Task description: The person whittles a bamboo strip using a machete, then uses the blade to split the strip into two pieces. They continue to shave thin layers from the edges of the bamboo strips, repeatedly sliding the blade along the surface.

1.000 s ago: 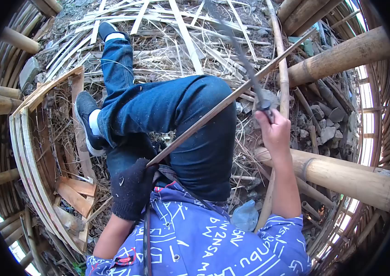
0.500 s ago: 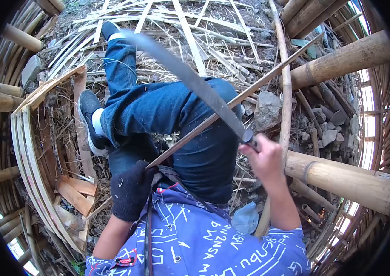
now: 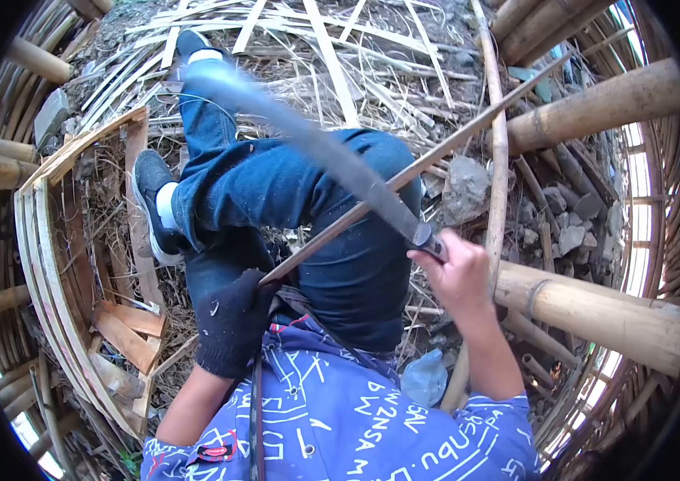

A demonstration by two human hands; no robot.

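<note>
Over the bent legs (image 3: 276,188), a long stick (image 3: 448,146) is crossed by a big knife (image 3: 360,176), the stick being held by the gloved left hand (image 3: 232,325) and the knife's handle (image 3: 437,248) by the bare right hand (image 3: 462,272).

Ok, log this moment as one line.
left hand: gloved, holds long strip | right hand: bare, grips knife | knife: partly blurred, crosses strip | contact: unclear

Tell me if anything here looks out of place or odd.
The hands don't match: the left hand, holding the strip, wears a dark glove, yet the right hand, gripping the blade, is bare. Bluish, crumpled, plastic-looking litter also lies beside the thin pole, unlike the wood around.
</note>
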